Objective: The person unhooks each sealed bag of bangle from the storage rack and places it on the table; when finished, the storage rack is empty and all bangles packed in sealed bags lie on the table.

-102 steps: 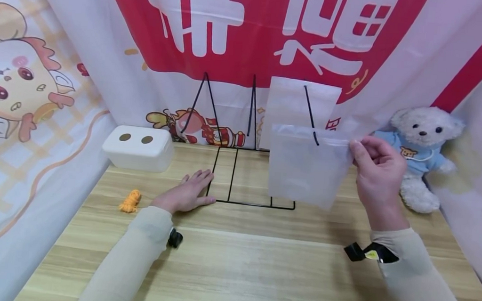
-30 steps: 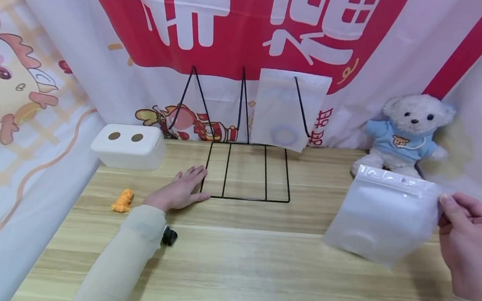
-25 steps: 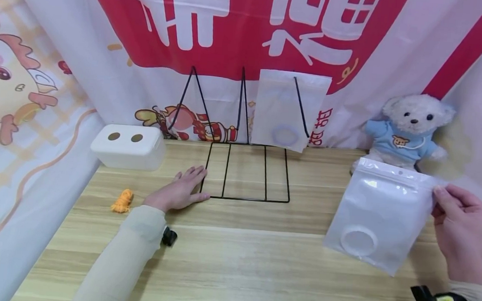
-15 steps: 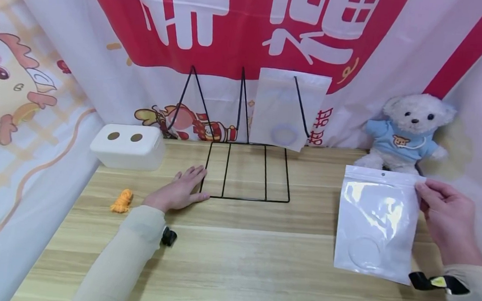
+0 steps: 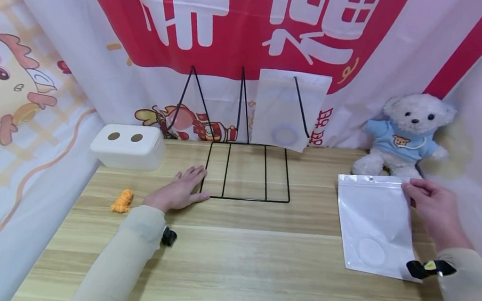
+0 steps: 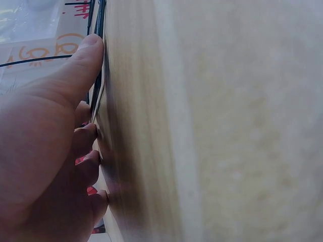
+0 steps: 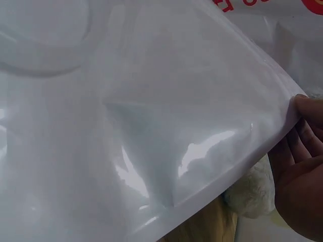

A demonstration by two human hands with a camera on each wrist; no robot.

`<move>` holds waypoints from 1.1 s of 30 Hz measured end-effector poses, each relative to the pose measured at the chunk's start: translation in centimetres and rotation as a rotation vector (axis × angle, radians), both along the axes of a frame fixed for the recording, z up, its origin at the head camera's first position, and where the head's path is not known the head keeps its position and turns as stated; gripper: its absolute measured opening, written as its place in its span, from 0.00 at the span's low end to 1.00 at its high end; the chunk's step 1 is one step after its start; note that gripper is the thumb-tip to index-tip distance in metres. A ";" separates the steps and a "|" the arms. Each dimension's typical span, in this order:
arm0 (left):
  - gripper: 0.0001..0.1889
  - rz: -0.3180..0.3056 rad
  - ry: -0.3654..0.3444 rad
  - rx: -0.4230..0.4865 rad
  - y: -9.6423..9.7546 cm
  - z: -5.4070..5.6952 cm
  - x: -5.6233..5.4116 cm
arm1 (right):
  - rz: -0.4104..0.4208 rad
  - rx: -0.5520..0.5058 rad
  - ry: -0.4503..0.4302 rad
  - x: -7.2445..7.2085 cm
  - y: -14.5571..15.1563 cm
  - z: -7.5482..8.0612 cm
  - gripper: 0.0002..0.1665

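Observation:
My right hand pinches the upper right edge of a white zip-top bag, whose lower part shows a round outline. In the right wrist view the bag fills most of the picture, its edge between thumb and fingers. At the left front corner of a black wire rack, my left hand rests on the table with fingers spread and straight, touching the frame. A second white bag, also with a round outline, hangs on the rack's right prong.
On the wooden table a white box with two holes stands at the back left, and an orange bundle of cord lies in front of it. A teddy bear in a blue shirt sits at the back right, behind the bag.
My right hand has drawn the bag off the rack's prong, carried it right, then lowered it toward the table, turning its front upward. My left hand has stayed at the rack's corner.

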State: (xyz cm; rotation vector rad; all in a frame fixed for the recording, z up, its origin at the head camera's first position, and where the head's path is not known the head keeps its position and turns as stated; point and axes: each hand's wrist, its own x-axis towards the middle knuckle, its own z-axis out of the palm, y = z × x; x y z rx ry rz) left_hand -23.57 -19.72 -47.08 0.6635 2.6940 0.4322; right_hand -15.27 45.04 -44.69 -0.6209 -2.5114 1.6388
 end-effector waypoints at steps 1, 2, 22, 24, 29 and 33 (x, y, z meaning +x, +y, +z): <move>0.45 0.001 -0.001 -0.001 0.0 0.0 0.0 | 0.013 0.025 -0.001 -0.2 0.1 -0.2 0.07; 0.45 0.001 -0.002 -0.002 0.0 0.1 0.0 | 0.024 0.047 -0.003 -0.4 0.2 -0.3 0.10; 0.45 0.007 -0.002 0.004 -0.2 0.0 0.0 | 0.146 0.440 -0.135 -2.7 0.8 -2.2 0.33; 0.45 0.006 -0.008 0.000 -0.1 0.0 0.0 | 0.154 0.456 -0.126 -2.7 0.8 -2.4 0.31; 0.46 -0.002 -0.019 -0.009 0.0 0.0 -0.1 | 0.154 0.448 -0.139 -2.8 0.9 -2.8 0.30; 0.46 0.003 -0.017 -0.020 0.0 -0.1 -0.2 | 0.147 0.443 -0.154 -2.9 1.1 -3.1 0.30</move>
